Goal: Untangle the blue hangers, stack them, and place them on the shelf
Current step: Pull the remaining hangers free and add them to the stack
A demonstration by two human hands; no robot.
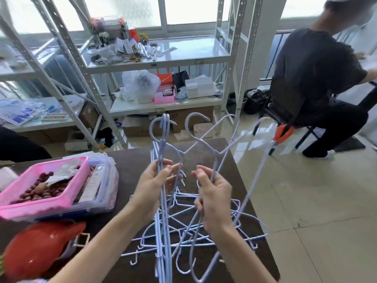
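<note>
Pale blue wire hangers lie in a tangled pile (183,237) on the dark brown table (204,148). My left hand (155,182) grips a bunch of several aligned hangers (162,211) held upright, hooks at the top near the table's far edge. My right hand (212,193) is closed on the wire of another hanger (230,144), lifted and tilted right, its hook up. The two held sets cross between my hands and still touch the pile. The white metal shelf (163,107) stands beyond the table.
A pink basket (51,201) of red dates sits on a clear box at the table's left. A red object (40,250) lies at the front left. The shelf levels carry boxes, bags and small items. A person in dark clothes sits on a chair (306,127) at right.
</note>
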